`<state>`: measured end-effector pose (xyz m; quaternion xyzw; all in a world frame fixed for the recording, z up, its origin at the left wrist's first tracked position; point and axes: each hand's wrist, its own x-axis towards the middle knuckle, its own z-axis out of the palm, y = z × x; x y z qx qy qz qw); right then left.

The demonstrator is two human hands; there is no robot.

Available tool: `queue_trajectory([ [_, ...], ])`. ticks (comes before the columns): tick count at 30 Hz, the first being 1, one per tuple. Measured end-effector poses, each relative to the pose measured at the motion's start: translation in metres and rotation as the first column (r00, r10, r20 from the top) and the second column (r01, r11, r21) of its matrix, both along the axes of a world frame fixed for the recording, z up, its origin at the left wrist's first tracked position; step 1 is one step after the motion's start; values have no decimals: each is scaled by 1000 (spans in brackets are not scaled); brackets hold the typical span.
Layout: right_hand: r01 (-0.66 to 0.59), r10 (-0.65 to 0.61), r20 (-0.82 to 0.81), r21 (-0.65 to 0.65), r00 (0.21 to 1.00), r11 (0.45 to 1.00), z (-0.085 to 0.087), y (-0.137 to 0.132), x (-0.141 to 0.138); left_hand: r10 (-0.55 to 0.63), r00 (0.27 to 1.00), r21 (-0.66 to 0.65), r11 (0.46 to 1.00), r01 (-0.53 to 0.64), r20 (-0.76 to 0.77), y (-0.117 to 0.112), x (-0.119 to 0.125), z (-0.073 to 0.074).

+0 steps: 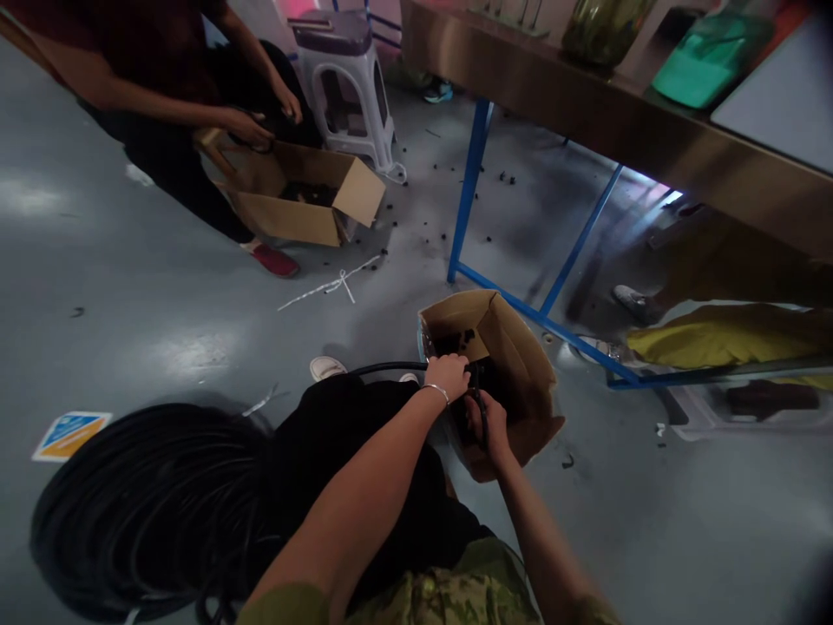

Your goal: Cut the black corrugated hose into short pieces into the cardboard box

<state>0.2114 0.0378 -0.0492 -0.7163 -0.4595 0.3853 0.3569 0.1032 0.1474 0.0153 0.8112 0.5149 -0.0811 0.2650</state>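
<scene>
My left hand (448,375) is closed around a length of black hose (390,367) that runs in from the left across my lap. Close beside it, my right hand (488,421) grips a black-handled cutter (482,408), its upper end meeting the hose near my left fingers. The exact form of its blades is hard to make out. Both hands are over an open cardboard box (527,365) with small black pieces (468,337) inside. On the floor to my left lies a big coil of black hose (149,512).
A metal-edged table (553,104) with blue legs (469,191) stands ahead on the right. At upper left, a person (149,104) works over another cardboard box (286,217) beside a grey stool (344,87). Black scraps and white string (342,279) lie on the floor.
</scene>
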Motion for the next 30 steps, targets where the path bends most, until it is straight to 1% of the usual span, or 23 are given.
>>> queue_trajectory([
  [3, 1, -6, -95, -45, 995, 999, 4, -1, -1, -33, 999, 2, 999, 33, -33, 0, 2, 0],
  [5, 6, -13, -150, -51, 989, 999, 4, 0, 0, -57, 997, -11, 998, 56, -44, -1, 3, 0],
  [8, -21, 17, -202, -20, 979, 1000, -1, 1, 3, -107, 993, -34, 994, 105, -54, -3, 4, -1],
  [10, -28, 22, -226, -23, 974, 999, -5, 2, 5, -124, 991, -43, 992, 121, -60, -4, 4, -1],
  [14, 23, -33, -271, -42, 962, 999, -8, 1, 2, -110, 993, -48, 993, 108, -40, -2, 3, 0],
  [18, 70, -76, -279, -33, 957, 997, -6, 0, -3, -85, 996, -35, 996, 84, -17, 0, 2, 0],
  [22, 95, -99, -258, -29, 961, 995, -7, 3, -4, -87, 996, -25, 996, 86, -26, 1, 3, 1],
  [27, 55, -55, -245, -7, 968, 998, -8, 3, -2, -80, 997, -3, 997, 80, -13, 1, 4, 7],
  [30, 42, -43, -263, -13, 964, 999, -8, 3, -1, -82, 997, -2, 997, 82, -14, 1, 4, 7],
])
